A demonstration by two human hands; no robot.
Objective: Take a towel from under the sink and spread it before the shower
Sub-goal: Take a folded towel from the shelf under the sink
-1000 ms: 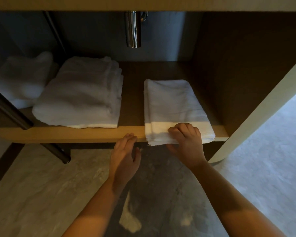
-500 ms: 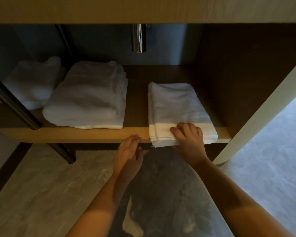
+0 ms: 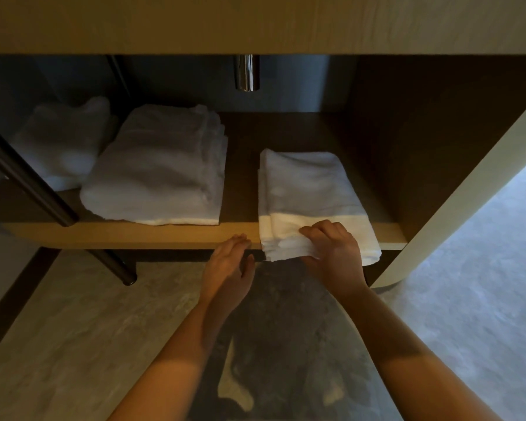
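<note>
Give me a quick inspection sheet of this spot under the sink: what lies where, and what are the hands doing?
Surface: wooden shelf under the sink, towels lying on it.
Job's things: folded towel at the shelf's right, front edge overhanging.
Clutter: thicker towel stack in the middle; another towel far left, in shadow.
Grippers: right hand grips the folded towel's front edge; left hand open, fingers straight, beside the shelf's front edge, holding nothing.
Cables: nothing seen.
Surroundings: chrome drain pipe above, dark metal leg at left, stone-look floor below.
</note>
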